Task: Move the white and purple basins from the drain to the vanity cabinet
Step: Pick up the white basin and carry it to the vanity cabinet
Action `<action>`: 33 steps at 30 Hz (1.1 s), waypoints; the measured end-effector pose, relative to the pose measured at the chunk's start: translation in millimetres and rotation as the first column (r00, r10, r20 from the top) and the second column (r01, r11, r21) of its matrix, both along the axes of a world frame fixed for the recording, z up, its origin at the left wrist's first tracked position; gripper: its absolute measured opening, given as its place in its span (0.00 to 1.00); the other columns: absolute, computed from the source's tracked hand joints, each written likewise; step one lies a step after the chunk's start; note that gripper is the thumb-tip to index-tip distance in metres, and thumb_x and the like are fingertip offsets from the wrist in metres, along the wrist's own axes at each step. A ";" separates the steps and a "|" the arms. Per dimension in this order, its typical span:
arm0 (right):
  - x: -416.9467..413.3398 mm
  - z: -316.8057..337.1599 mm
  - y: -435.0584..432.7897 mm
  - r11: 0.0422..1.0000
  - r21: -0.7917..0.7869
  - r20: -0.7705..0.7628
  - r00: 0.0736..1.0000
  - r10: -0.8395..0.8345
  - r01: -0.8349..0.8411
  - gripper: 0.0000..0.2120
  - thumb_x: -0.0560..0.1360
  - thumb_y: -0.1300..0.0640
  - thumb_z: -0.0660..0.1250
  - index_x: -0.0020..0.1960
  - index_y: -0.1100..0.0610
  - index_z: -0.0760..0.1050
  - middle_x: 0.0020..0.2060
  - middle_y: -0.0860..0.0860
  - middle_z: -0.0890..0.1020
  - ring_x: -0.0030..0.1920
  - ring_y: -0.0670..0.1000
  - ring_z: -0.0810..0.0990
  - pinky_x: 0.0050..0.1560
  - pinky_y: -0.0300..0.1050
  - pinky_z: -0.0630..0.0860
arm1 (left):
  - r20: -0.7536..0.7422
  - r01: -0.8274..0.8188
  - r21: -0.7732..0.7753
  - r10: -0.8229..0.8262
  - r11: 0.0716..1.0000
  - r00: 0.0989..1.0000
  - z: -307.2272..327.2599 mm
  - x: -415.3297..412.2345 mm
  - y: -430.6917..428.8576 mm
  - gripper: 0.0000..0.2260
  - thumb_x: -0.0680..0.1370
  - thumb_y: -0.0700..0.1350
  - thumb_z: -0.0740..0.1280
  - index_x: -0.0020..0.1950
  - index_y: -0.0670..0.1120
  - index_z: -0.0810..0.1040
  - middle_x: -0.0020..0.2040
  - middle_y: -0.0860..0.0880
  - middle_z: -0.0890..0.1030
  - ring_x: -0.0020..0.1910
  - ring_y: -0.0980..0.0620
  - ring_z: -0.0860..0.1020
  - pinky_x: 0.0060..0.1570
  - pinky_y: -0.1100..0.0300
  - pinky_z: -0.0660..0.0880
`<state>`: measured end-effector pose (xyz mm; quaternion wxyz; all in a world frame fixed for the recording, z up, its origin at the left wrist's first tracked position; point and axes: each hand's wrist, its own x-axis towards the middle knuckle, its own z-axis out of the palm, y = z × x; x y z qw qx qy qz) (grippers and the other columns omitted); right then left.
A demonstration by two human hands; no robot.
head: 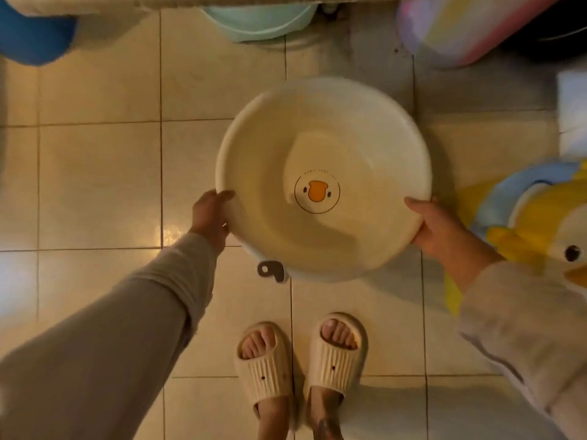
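A round white basin (349, 128) with a small duck-face print on its bottom is held level above the tiled floor, in the middle of the head view. My left hand (211, 215) grips its rim on the left side. My right hand (441, 228) grips the rim on the right side, thumb over the edge. A grey hanging tab (270, 270) sticks out under the near rim; it may belong to a second basin beneath, which I cannot make out. No purple basin shows clearly.
A pale green basin (260, 25) sits on the floor at the top, under a cabinet edge. A blue object (35, 36) is top left, a rainbow-striped item (470, 30) top right. A yellow duck-shaped seat (536, 230) stands at the right. My slippered feet (301, 360) are below.
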<state>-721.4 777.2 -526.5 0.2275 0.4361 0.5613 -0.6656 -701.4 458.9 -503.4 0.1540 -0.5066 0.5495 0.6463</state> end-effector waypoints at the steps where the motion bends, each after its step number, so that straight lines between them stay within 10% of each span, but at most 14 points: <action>1: -21.7 -6.9 -1.1 1.000 0.006 -0.021 1.000 0.008 -0.007 0.23 0.77 0.65 0.60 0.71 0.59 0.66 0.58 0.58 0.77 0.61 0.57 0.75 0.63 0.59 0.71 | -0.032 0.012 0.008 -0.011 1.000 0.999 -7.0 -17.3 -2.0 0.11 0.75 0.40 0.62 0.57 0.45 0.73 0.43 0.48 0.76 0.49 0.46 0.73 0.41 0.59 0.72; 9: -126.6 -35.1 0.1 0.996 0.049 -0.128 0.989 0.079 -0.073 0.23 0.77 0.65 0.61 0.71 0.57 0.67 0.64 0.58 0.77 0.62 0.58 0.78 0.59 0.58 0.74 | -0.136 0.099 0.062 -0.089 0.993 0.987 -45.9 -92.7 -8.1 0.10 0.75 0.42 0.63 0.56 0.44 0.72 0.52 0.47 0.75 0.43 0.49 0.75 0.43 0.56 0.74; 13: -119.1 -39.2 -1.0 0.997 0.026 -0.096 0.992 0.076 -0.074 0.15 0.77 0.64 0.61 0.63 0.55 0.71 0.52 0.54 0.80 0.52 0.54 0.80 0.57 0.57 0.75 | -0.140 0.108 0.071 -0.097 0.992 0.985 -44.9 -94.8 -5.3 0.05 0.76 0.42 0.62 0.50 0.47 0.74 0.47 0.49 0.76 0.43 0.50 0.75 0.40 0.57 0.75; 18: -77.2 -19.3 -0.1 0.982 0.073 0.106 0.980 0.169 -0.177 0.15 0.76 0.53 0.65 0.62 0.55 0.71 0.51 0.50 0.77 0.55 0.53 0.76 0.62 0.56 0.73 | -0.038 0.149 0.028 -0.148 0.988 0.988 -9.3 -59.5 -3.3 0.09 0.77 0.43 0.62 0.56 0.45 0.72 0.58 0.45 0.74 0.55 0.45 0.75 0.59 0.48 0.73; 27: 100.0 147.5 -24.3 0.992 -0.077 0.386 0.915 0.120 -0.097 0.06 0.79 0.58 0.59 0.44 0.54 0.71 0.44 0.53 0.78 0.42 0.53 0.78 0.46 0.50 0.74 | 0.336 -0.031 0.111 -0.008 0.993 0.942 148.4 135.9 -8.5 0.09 0.79 0.41 0.59 0.57 0.42 0.72 0.52 0.44 0.78 0.56 0.43 0.75 0.56 0.49 0.72; 33: 227.0 303.2 -26.9 0.995 0.012 0.469 0.879 0.084 -0.102 0.04 0.78 0.61 0.61 0.49 0.58 0.74 0.41 0.57 0.79 0.40 0.54 0.78 0.39 0.47 0.74 | 0.570 0.055 0.140 -0.126 0.989 0.812 292.7 241.3 3.8 0.06 0.78 0.39 0.59 0.47 0.41 0.74 0.39 0.46 0.77 0.41 0.45 0.76 0.40 0.56 0.71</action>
